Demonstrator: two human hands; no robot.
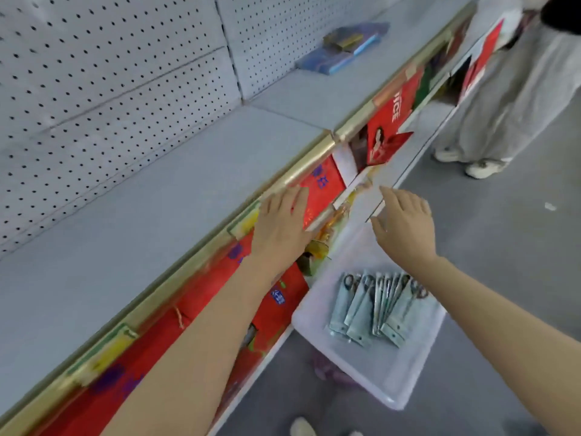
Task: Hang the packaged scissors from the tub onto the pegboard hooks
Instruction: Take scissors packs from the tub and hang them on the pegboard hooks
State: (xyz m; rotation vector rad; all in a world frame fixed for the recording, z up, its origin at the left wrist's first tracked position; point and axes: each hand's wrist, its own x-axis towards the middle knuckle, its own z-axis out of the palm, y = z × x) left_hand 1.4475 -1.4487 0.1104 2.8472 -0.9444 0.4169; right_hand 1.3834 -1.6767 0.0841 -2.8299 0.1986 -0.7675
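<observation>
One view only, head cam. Tub point(388, 377): translucent white, on floor beside the shelving, tilted in frame. Contents: packaged scissors point(375, 306), several packs fanned out and overlapping, handles toward the shelf; exact count unclear w/ blur. Rest of tub interior bare. Pegboard point(103, 80) up left, above grey shelf point(151, 196); no hooks discernible on the visible part. Stack of blue packs point(342, 48) on shelf further along. Lower shelf holds red packaged goods point(320, 184). Left hand point(283, 218): flat, fingers spread, holding nothing, at gold shelf edge. Right hand point(404, 225): fingers loosely spread, empty, above tub's far end. Another person point(515, 89) stands upper right.
</observation>
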